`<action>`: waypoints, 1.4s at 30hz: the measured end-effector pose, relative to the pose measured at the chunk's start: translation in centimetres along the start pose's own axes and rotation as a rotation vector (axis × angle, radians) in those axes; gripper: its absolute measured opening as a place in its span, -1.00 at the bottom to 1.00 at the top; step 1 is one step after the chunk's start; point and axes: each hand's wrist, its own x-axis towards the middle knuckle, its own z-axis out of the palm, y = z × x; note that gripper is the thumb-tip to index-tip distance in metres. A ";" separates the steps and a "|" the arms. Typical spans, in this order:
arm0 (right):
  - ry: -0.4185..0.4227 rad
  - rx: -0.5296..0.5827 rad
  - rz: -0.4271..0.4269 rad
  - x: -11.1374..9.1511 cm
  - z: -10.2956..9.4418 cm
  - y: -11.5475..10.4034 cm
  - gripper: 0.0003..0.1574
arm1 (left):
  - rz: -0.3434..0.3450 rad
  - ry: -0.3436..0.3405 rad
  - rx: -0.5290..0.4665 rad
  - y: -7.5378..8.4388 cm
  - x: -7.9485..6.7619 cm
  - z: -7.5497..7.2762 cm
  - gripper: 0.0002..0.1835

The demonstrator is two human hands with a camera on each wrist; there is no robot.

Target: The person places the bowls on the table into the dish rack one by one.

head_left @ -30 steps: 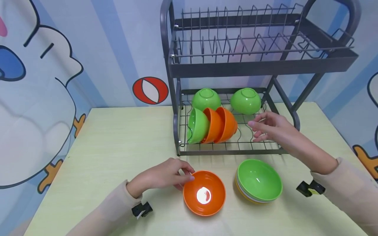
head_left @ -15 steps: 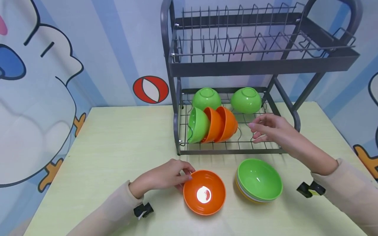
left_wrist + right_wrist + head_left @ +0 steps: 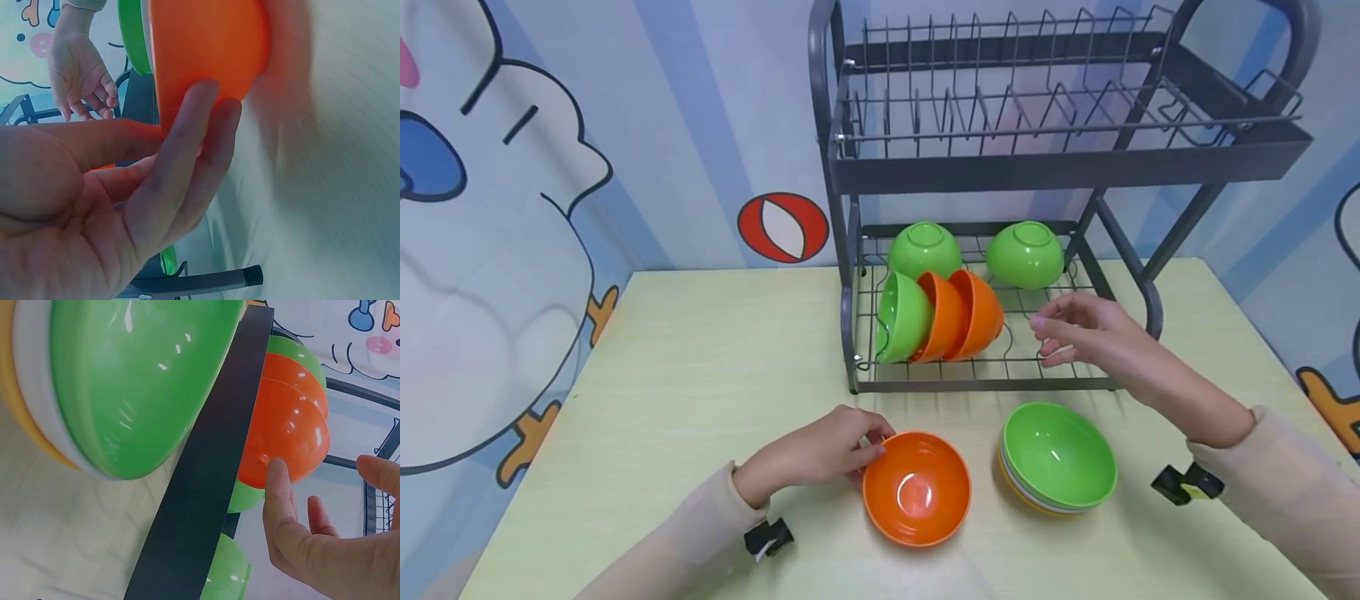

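The left hand (image 3: 838,446) grasps the orange bowl (image 3: 917,492) by the left of its rim, thumb at the edge and fingers against the outer wall. That bowl is in front of the rack (image 3: 1067,173), beside the stack of bowls (image 3: 1060,458) but apart from it; whether its base bears on the table (image 3: 715,333) is hard to tell from these angles. A one-sided pinch on such a smooth wall could let the bowl tip, so a firm thumb and well-spread fingers should serve best. A level rim and a clear gap from the stack would avoid knocks. The right hand (image 3: 1086,329), empty with loosely bent fingers, hangs by the lower shelf (image 3: 985,386), well placed to steady the leaning orange bowls (image 3: 973,317).
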 end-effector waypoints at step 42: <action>-0.197 0.190 -0.076 -1.5 1.8 -1.0 -0.43 | 0.185 0.308 -0.233 5.5 -1.2 -3.0 -0.65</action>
